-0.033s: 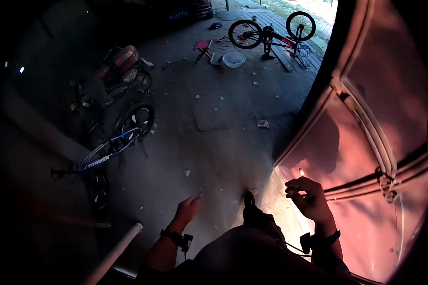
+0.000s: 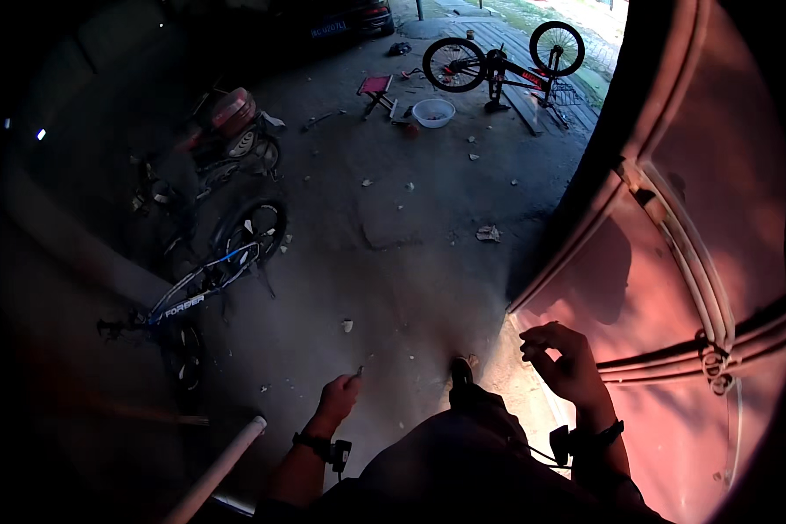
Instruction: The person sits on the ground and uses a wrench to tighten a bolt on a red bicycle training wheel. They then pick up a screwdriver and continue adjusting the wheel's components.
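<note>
My left hand (image 2: pixel 339 397) is closed, held low over the concrete floor (image 2: pixel 323 271). A small thin tip pokes out past its fingers, too small to name. On the other side, my right hand (image 2: pixel 561 356) is raised in front of a red metal door (image 2: pixel 568 271), apart from it as far as I can tell. Its fingers curl toward the thumb in a pinch. Whatever may be between those fingertips is too dark to make out. A wristband with a small dark box sits on each wrist.
A blue-and-white bicycle (image 2: pixel 183 306) is at the left, with a red motorbike (image 2: pixel 233 113) behind it. Further off are an upside-down bicycle (image 2: pixel 520 77), a white basin (image 2: pixel 432 113) and a folding stool (image 2: pixel 376 86). A pale pole (image 2: pixel 227 458) juts in at lower left.
The whole view has shifted slightly, with the floor things and door a little to the right and lower. Both hands stay closed; the left sits slightly lower.
</note>
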Tool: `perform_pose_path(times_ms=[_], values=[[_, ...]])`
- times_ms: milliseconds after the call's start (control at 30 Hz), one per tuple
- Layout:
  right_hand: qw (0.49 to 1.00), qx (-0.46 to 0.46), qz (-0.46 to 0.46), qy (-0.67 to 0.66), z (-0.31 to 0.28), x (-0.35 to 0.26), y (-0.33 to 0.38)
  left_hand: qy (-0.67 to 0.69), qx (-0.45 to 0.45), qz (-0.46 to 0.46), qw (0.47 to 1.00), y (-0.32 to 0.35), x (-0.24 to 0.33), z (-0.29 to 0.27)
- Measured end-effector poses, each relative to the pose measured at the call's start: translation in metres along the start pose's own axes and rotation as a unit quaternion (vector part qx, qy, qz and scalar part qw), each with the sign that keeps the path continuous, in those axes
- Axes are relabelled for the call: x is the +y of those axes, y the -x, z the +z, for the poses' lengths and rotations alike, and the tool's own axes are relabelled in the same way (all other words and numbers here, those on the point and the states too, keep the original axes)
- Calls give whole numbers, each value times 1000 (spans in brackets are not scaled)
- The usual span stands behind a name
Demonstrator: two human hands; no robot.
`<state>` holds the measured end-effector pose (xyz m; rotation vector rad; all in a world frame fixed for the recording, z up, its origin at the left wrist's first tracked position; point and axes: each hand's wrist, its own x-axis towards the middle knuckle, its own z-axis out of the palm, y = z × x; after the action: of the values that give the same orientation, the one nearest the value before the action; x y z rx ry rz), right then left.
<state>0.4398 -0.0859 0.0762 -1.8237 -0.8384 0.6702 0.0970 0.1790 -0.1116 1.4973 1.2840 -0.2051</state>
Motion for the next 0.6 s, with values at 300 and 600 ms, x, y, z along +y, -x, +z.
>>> perform_pose_path(times_ms=[300, 600], values=[[963, -82, -255, 32, -24, -128, -470, 193, 161, -129, 959, -137, 160, -151], [988, -49, -141, 47, -16, -146, -780, 94, 118, -15, 988, -445, 368, -280]])
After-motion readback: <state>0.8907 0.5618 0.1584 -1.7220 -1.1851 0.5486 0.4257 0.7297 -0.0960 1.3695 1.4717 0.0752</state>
